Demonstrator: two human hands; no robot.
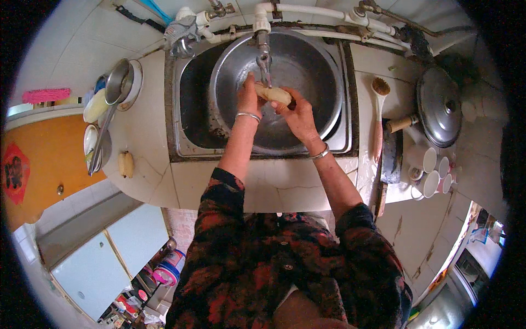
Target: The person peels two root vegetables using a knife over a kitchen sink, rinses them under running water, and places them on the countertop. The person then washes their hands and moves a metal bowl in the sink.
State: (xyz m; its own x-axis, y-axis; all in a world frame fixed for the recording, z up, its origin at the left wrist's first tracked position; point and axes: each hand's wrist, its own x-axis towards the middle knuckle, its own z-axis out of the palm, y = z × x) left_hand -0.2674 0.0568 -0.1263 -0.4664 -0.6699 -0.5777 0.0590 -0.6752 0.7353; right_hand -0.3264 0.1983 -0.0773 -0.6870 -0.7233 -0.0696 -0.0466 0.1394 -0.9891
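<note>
A pale, elongated piece of food (274, 94), perhaps a peeled root vegetable, is held level between my two hands. My left hand (249, 95) grips its left end, thumb up. The fingertips of my right hand (298, 111) close around its right end. Directly above it is the spout of a metal tap (264, 61); I cannot tell whether water runs from it. Beneath both hands sits a large, round metal basin (316, 53), set in the stainless steel sink (177, 123). Two similar pale pieces (126, 164) lie side by side on the tiled counter to the left.
Left of the sink are a metal saucepan (119, 84) and stacked bowls (91, 137). On the right lie a scrubbing brush (379, 107) and a cleaver (391, 160), near a lidded pan (439, 107) and several cups (430, 183). White pipes (312, 10) run behind the basin.
</note>
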